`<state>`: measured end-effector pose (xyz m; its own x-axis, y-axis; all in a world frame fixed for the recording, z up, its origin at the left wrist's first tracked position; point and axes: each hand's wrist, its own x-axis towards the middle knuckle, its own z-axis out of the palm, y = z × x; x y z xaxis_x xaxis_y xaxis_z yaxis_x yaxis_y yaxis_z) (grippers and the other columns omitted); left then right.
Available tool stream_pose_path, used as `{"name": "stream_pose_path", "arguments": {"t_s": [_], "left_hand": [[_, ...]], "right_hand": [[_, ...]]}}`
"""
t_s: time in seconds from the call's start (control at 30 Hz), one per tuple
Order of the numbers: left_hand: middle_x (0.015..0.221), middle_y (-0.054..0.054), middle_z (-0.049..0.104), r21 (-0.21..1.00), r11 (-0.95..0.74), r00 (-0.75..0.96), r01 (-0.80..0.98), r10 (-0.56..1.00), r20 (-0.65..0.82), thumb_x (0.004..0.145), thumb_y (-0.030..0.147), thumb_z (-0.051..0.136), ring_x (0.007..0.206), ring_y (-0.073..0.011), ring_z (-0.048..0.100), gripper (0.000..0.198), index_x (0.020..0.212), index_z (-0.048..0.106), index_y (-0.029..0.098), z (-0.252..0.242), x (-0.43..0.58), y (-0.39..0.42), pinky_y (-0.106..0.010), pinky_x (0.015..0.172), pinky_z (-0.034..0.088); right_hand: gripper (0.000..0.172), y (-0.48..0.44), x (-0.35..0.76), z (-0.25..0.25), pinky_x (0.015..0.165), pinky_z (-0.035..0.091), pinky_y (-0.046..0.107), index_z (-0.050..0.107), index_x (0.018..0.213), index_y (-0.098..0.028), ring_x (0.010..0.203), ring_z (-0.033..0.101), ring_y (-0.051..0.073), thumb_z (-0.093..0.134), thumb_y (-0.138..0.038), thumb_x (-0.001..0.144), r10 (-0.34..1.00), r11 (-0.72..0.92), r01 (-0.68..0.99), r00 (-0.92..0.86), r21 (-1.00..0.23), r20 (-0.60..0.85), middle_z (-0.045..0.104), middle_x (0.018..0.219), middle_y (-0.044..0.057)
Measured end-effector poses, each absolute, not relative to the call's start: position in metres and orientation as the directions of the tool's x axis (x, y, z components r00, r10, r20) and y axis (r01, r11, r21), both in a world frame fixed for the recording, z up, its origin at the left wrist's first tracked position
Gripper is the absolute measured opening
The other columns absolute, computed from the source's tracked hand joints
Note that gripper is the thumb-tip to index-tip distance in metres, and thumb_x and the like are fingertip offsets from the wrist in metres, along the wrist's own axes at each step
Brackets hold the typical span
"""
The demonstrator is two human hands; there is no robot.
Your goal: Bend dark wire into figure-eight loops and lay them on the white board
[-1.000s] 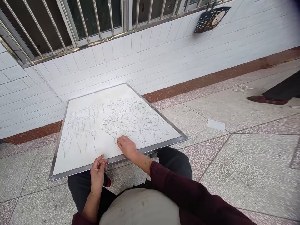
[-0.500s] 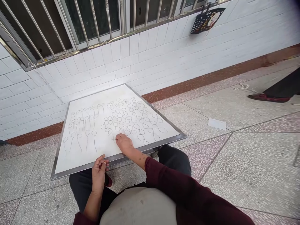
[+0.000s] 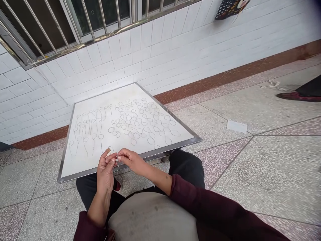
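your left hand (image 3: pixel 106 167) and right hand (image 3: pixel 132 162) meet over the near edge of the board (image 3: pixel 82 164), fingertips just about touching, and both look pinched on one thin string (image 3: pixel 112 148) (might be wire, can't tell). so the string's right there in the grip, neither hand is nearer. its loop pokes out past your left fingers, over the board, and a loose tail curls out below your right fingertips. long axis runs roughly away from you, but your fingers hide the middle. single loops (image 3: pixel 101 136) with tails lie in rows on the board's left side, double loops (image 3: pixel 151 135) are spread over the right. only container is the basket (image 3: pixel 229 9) up on the wall, cut off at the top, so can't see what's in it.
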<state>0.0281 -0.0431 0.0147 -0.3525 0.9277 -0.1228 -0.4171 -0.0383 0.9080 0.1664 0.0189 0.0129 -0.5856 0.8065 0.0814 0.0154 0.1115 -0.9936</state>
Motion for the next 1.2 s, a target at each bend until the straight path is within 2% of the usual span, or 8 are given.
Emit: {"name": "stream_pose_path", "arguments": {"t_s": [0.17, 0.3, 0.37, 0.5, 0.67, 0.77, 0.97, 1.2], "left_hand": [[0.084, 0.001, 0.072, 0.862, -0.072, -0.354, -0.502, 0.926, -0.129, 0.07, 0.021, 0.082, 0.077, -0.0119, 0.064, 0.066, 0.13, 0.053, 0.023, 0.017, 0.035, -0.048, -0.027, 0.08, 0.048], [0.074, 0.005, 0.067, 0.855, -0.109, -0.392, -0.508, 0.913, -0.116, 0.069, 0.019, 0.082, 0.067, -0.0097, 0.061, 0.067, 0.129, 0.054, 0.024, 0.022, 0.04, -0.051, -0.026, 0.076, 0.048], [0.072, 0.006, 0.065, 0.861, -0.139, -0.427, -0.489, 0.899, -0.097, 0.068, 0.019, 0.082, 0.067, -0.0096, 0.061, 0.067, 0.129, 0.054, 0.024, 0.025, 0.041, -0.052, -0.026, 0.076, 0.048], [0.073, 0.005, 0.065, 0.901, -0.178, -0.505, -0.395, 0.862, -0.051, 0.068, 0.018, 0.082, 0.077, -0.0106, 0.063, 0.068, 0.13, 0.053, 0.022, 0.028, 0.042, -0.053, -0.026, 0.082, 0.047], [0.077, 0.003, 0.066, 0.926, -0.16, -0.483, -0.341, 0.875, -0.026, 0.071, 0.021, 0.08, 0.074, -0.01, 0.061, 0.065, 0.131, 0.052, 0.022, 0.026, 0.042, -0.054, -0.025, 0.078, 0.048], [0.08, 0.002, 0.066, 0.927, -0.142, -0.456, -0.348, 0.889, -0.035, 0.073, 0.023, 0.079, 0.074, -0.0105, 0.062, 0.064, 0.131, 0.053, 0.022, 0.022, 0.042, -0.053, -0.025, 0.076, 0.049], [0.08, 0.002, 0.066, 0.934, -0.106, -0.431, -0.342, 0.9, -0.056, 0.075, 0.025, 0.078, 0.073, -0.0096, 0.06, 0.059, 0.129, 0.054, 0.021, 0.019, 0.041, -0.053, -0.022, 0.071, 0.047], [0.072, 0.004, 0.063, 0.938, -0.115, -0.49, -0.326, 0.87, -0.063, 0.073, 0.026, 0.079, 0.066, -0.0081, 0.056, 0.054, 0.123, 0.058, 0.02, 0.017, 0.041, -0.049, -0.022, 0.069, 0.045]], "right_hand": [[0.037, 0.011, 0.162, 0.007, 0.058, 0.033, 0.023, 0.057, 0.085, -0.018, 0.064, 0.044, 0.01, 0.064, -0.053, 0.083, 0.69, -0.261, -0.216, -0.724, -0.941, -0.025, 0.054, 0.075, -0.002], [0.041, 0.005, 0.158, 0.004, 0.056, 0.031, 0.022, 0.056, 0.085, -0.017, 0.064, 0.044, 0.009, 0.069, -0.056, 0.079, 0.66, -0.37, -0.262, -0.749, -0.891, -0.054, 0.054, 0.078, -0.002], [0.043, 0.004, 0.16, 0.005, 0.058, 0.034, 0.023, 0.056, 0.083, -0.017, 0.064, 0.045, 0.009, 0.066, -0.059, 0.08, 0.678, -0.348, -0.253, -0.733, -0.903, -0.056, 0.056, 0.08, -0.001], [0.046, 0.005, 0.166, 0.01, 0.059, 0.036, 0.025, 0.058, 0.086, -0.018, 0.063, 0.045, 0.01, 0.053, -0.064, 0.086, 0.773, -0.19, -0.216, -0.634, -0.958, -0.01, 0.057, 0.08, -0.001], [0.033, 0.008, 0.167, 0.011, 0.071, 0.045, 0.028, 0.058, 0.088, -0.02, 0.074, 0.056, 0.013, 0.069, -0.05, 0.08, 0.776, -0.108, -0.236, -0.628, -0.966, 0.066, 0.061, 0.08, -0.002], [0.03, 0.009, 0.164, 0.006, 0.077, 0.048, 0.033, 0.057, 0.088, -0.021, 0.079, 0.061, 0.015, 0.068, -0.048, 0.081, 0.788, -0.089, -0.23, -0.612, -0.969, 0.073, 0.064, 0.081, -0.001], [0.024, 0.009, 0.166, 0.002, 0.069, 0.045, 0.029, 0.059, 0.087, -0.02, 0.072, 0.056, 0.013, 0.065, -0.043, 0.082, 0.833, -0.013, -0.113, -0.551, -0.994, 0.052, 0.061, 0.079, -0.001], [0.018, 0.009, 0.165, -0.002, 0.062, 0.038, 0.025, 0.059, 0.091, -0.02, 0.066, 0.047, 0.011, 0.061, -0.036, 0.084, 0.814, -0.028, -0.108, -0.579, -0.994, 0.04, 0.058, 0.078, -0.002]]}}
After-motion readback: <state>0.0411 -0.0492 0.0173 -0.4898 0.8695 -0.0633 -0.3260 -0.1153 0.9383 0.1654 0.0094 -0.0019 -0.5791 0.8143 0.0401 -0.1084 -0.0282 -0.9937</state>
